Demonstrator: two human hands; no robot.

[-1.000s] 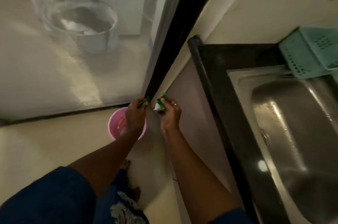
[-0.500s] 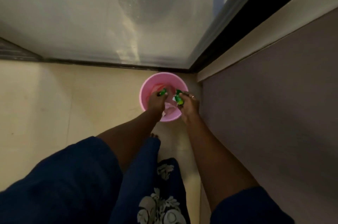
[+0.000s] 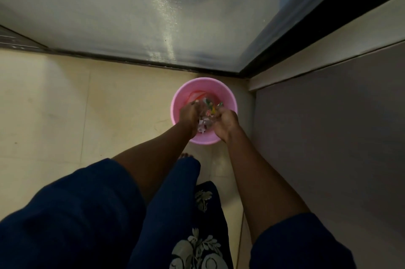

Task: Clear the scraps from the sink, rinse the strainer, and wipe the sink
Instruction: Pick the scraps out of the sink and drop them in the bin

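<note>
The scraps (image 3: 207,115) are hanging in a blurred clump directly above the open pink bin (image 3: 230,95), flanked by the left hand (image 3: 189,115) and right hand (image 3: 225,122), both equally near. Both hands are curling their fingers inward; through the blur I cannot tell whether they are pinching pieces or releasing them.
</note>
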